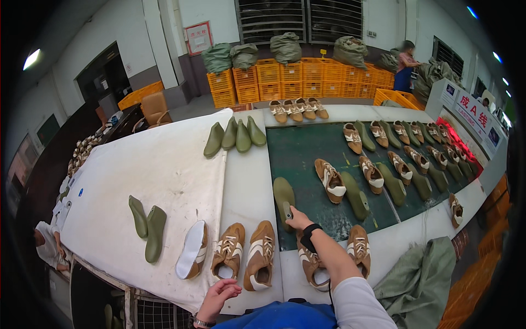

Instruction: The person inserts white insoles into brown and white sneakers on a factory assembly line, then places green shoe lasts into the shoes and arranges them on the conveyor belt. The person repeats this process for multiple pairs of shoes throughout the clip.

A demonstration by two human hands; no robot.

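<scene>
Right hand (298, 220) gripping green shoe last (284, 198), belt edge

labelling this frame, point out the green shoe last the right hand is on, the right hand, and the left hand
green shoe last (283, 193), head view, bare top
right hand (298, 220), head view, back of hand
left hand (220, 291), head view, palm

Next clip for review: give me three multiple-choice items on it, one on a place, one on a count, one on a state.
1. Where is the right hand?
A. on a green shoe last at the dark belt's near edge
B. on an orange crate
C. on the office chair

2. How many green lasts lie grouped at the white cloth's far end?
A. one
B. four
C. nine

3. The left hand is:
A. gripping a shoe
B. empty, fingers loosely curled
C. holding scissors

A: its fingers rest on the last. B: four lie together. B: nothing is in it.
</scene>
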